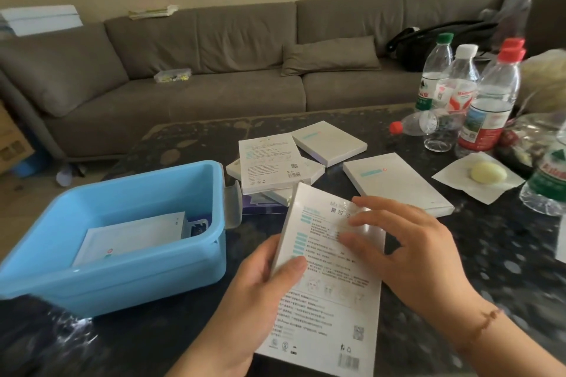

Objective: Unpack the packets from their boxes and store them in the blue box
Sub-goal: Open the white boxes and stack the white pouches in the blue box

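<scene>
Behind a dark speckled surface [505,254] runs a long grey sofa [214,70]. We hold a flat white box [333,294], printed side up, just above the surface. Our left hand [260,300] grips its left edge, thumb curled over the print; our right hand [410,251] lies on the top face, fingers [352,239] spread and nearly straight. To the left stands the blue box [122,278], white packets [131,236] already inside. More white boxes [395,182] lie beyond, well apart from it. Water bottles [487,101] crowd the far right. We judge the box still sealed; tearing the flap hard could spill packets onto the surface, and a wide elbow could topple a bottle.
</scene>
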{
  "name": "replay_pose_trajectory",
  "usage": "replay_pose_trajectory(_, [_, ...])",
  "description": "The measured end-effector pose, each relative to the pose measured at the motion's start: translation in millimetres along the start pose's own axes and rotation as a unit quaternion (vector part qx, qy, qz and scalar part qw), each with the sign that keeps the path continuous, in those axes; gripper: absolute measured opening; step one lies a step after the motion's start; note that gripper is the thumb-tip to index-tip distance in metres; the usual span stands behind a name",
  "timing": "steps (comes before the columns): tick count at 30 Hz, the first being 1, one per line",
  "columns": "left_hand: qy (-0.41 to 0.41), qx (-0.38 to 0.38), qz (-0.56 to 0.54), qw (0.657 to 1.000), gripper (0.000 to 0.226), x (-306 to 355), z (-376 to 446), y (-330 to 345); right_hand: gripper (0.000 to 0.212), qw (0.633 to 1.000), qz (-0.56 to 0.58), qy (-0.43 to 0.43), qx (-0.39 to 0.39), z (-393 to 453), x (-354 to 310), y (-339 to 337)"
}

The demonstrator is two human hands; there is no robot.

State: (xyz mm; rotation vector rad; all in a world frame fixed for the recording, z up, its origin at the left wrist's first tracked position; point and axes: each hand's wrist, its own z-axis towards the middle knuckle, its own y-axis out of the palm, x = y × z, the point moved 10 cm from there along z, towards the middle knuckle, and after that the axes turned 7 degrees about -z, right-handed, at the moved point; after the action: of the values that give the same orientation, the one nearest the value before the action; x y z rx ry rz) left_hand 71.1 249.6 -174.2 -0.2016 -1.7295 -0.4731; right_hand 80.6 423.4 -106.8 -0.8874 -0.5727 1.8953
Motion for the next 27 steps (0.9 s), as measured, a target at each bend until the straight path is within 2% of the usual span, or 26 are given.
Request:
replay_pose_trajectory(5, [-0.004,0.015,0.012,1.000,0.027,0.7,-1.0,-4.8,0.026,0.993,-0.087,-0.077,0.016,-3.5,-14.2,3.6])
replay_pose_trajectory(10, [-0.016,0.028,0.025,0.999,0.023,0.2,-2.6,-9.6,0.034,0.989,-0.108,-0.093,-0.034,-4.7,-17.5,13.0])
replay_pose_trajectory(18, [-0.036,0.028,0.049,0.998,0.021,-0.5,-4.8,-11.5,0.021,0.984,-0.113,-0.139,-0.002,-6.2,-25.3,8.8])
replay_pose_trajectory(23, [-0.047,0.028,0.049,0.997,0.022,0.6,-5.4,-10.6,0.012,0.981,-0.131,-0.142,0.026,-9.1,-25.4,10.7])
replay_pose_trajectory(27, [-0.059,0.031,0.041,0.997,0.022,-0.3,-7.0,-10.1,0.017,0.988,-0.106,-0.109,0.019,-8.7,-20.8,9.4])
